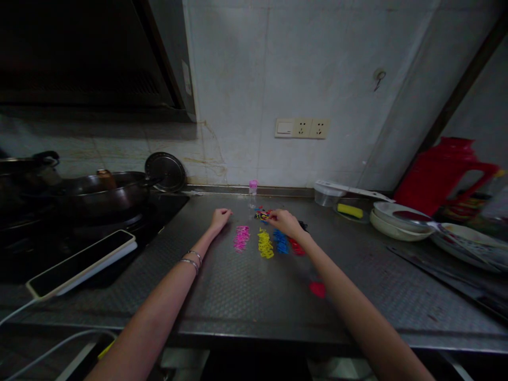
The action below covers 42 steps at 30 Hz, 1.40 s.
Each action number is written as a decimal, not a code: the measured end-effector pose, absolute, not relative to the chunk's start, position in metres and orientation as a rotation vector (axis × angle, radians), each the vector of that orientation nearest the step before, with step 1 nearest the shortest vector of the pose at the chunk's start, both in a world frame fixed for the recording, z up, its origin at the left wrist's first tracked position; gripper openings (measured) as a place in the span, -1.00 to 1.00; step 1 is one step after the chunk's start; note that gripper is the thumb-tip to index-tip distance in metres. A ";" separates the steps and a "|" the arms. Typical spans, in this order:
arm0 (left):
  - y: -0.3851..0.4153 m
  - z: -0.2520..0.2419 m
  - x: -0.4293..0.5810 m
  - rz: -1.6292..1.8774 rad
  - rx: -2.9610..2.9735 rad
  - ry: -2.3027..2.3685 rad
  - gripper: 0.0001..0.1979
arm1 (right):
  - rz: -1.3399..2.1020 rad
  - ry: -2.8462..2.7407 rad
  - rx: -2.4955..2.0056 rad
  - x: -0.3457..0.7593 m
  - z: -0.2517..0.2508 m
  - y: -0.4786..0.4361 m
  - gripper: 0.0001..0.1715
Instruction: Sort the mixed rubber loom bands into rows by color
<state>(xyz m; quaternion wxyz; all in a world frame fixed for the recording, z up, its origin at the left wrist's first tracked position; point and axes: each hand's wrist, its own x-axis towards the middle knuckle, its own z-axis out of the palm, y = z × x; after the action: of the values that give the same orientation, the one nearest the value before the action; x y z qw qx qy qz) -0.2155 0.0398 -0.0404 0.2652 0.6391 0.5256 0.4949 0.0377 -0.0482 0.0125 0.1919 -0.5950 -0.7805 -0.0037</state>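
My right hand (286,222) is over a small mixed-colour pile (262,214) of thin pieces that look like little rubber bands. Its fingertips are pinched together at the pile's right edge, and whatever they hold is too small to name. My left hand (220,217) rests left of the pile, fingers drawn together; their contents cannot be made out. Nearer me lie sorted rows of the same pieces: pink (241,238), yellow (265,244), blue (281,242) and red (297,246). Some black pieces (304,226) show partly behind my right hand.
A clear container with a pink lid (253,185) stands behind the pile. To the left are a phone (83,263), a wok (107,196) and a round lid (165,172). On the right are a yellow sponge (350,211), stacked bowls (397,222) and a red jug (440,172).
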 end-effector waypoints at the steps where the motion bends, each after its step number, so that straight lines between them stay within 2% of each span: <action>1: 0.039 -0.040 -0.215 1.327 1.732 1.425 -0.71 | 0.005 -2.139 -1.700 0.052 0.011 -0.049 -0.71; 9: 0.039 -0.038 -0.212 1.242 1.842 1.440 -0.73 | 0.005 -1.773 -1.872 0.125 -0.014 -0.055 -0.68; 17: 0.043 -0.025 -0.201 0.983 1.941 1.554 -0.81 | 0.047 -1.807 -1.933 0.125 -0.023 -0.060 -0.71; 28: 0.035 -0.014 -0.132 0.536 2.508 1.147 -0.72 | 0.008 -1.826 -1.997 0.125 -0.022 -0.065 -0.71; 35: 0.044 -0.027 -0.119 0.625 2.550 1.190 -0.76 | 0.015 -1.838 -2.021 0.125 -0.013 -0.069 -0.69; 42: 0.050 -0.016 -0.121 0.772 2.395 1.231 -0.81 | -0.003 -1.838 -2.022 0.124 -0.009 -0.072 -0.67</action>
<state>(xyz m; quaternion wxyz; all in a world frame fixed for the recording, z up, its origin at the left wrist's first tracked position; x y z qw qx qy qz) -0.1213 0.0502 -0.0161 0.1693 0.8427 0.4329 0.2715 0.1238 -0.0718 -0.0094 0.2032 -0.7244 -0.6587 -0.0011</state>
